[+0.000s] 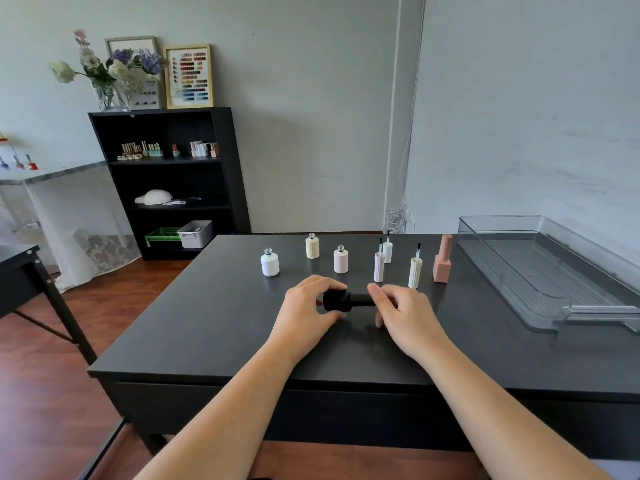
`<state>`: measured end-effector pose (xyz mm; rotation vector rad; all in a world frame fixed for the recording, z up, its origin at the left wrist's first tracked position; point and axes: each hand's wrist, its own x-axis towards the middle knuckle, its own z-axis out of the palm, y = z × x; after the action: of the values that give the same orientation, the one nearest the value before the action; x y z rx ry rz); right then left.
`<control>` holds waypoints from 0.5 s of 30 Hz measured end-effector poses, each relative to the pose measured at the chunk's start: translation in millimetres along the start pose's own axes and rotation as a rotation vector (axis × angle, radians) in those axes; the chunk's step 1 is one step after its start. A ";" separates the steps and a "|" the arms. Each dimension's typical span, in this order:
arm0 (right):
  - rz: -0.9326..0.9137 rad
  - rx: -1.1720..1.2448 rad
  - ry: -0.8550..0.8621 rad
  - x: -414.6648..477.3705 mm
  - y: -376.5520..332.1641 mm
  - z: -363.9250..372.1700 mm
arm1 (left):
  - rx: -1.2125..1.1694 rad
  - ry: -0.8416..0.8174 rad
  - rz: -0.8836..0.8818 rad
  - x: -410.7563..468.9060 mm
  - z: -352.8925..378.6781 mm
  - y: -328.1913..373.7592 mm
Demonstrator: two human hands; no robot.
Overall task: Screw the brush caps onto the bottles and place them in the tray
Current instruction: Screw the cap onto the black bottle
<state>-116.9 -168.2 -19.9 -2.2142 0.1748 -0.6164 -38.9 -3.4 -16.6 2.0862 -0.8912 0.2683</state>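
Note:
A black bottle [335, 300] lies sideways between my hands above the dark table [214, 327]. My left hand [304, 313] grips its body. My right hand [403, 317] pinches the black cap [362, 300] joined to its neck. Behind stand three uncapped bottles: white [270, 263], cream [312, 247] and pale pink [340, 259]. Three brush caps stand bristles-up: lilac [379, 266], white [387, 251] and cream [415, 271]. A capped salmon bottle [442, 259] stands beside the clear tray [540, 271], which holds nothing.
The tray fills the table's right side, its handle [602, 311] pointing toward the front right. A black shelf unit [173, 181] stands against the back wall on the left. Another dark table [20, 282] sits at far left across wooden floor.

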 end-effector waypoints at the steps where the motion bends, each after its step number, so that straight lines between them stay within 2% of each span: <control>1: -0.007 0.039 -0.015 -0.1 -0.5 0.6 | -0.004 0.003 -0.002 0.0 -0.2 -0.3; 4: -0.063 0.050 -0.086 -1.0 0.3 0.9 | -0.010 0.004 -0.002 0.3 -0.4 -0.8; 11: -0.103 -0.088 -0.071 -0.7 0.0 1.9 | -0.005 -0.004 0.009 0.1 0.8 -0.9; 15: -0.124 -0.062 -0.054 -0.7 -2.3 0.5 | -0.011 0.016 0.023 -0.1 2.8 0.8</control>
<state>-117.5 -166.1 -18.7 -2.3117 0.0290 -0.6258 -39.9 -5.9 -17.9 2.0622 -0.9052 0.2916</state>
